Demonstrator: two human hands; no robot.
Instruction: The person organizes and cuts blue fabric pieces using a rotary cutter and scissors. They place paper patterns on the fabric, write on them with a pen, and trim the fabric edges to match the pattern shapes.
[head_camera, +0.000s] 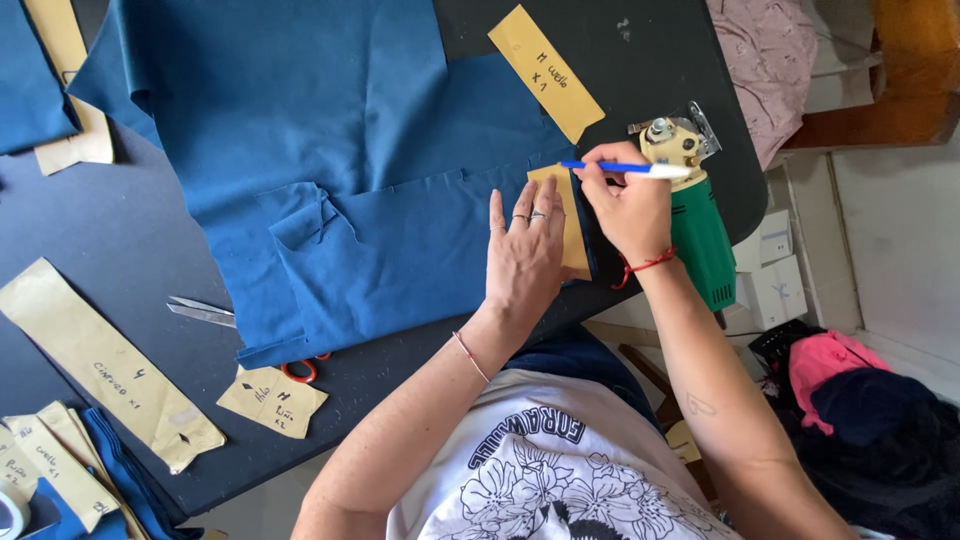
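Fingers (520, 215) of the left hand (525, 262) lie flat and slightly spread, pressing a tan paper pattern (572, 235) onto the blue cloth (400, 230) at frame centre. Fingers of the right hand (630, 205) are pinched on a blue-and-white pen (625, 168), its barrel lying level just above the pattern's right edge.

Step in hand, as judged: marking or tracing along the pattern edge onto the cloth. The next stroke calls for steady downward pressure from the left hand so the pattern does not slip, and for the pen tip to follow the paper edge closely.

Lower left of the frame: further tan pattern pieces (110, 365) lie on the dark counter (120, 240); scissors (205, 312) rest partly under the cloth's edge.

Right of centre: a green electric cutter (700, 235) stands at the counter edge, just behind the right hand.

Upper centre: one more tan label strip (545, 70) lies beside the cloth.
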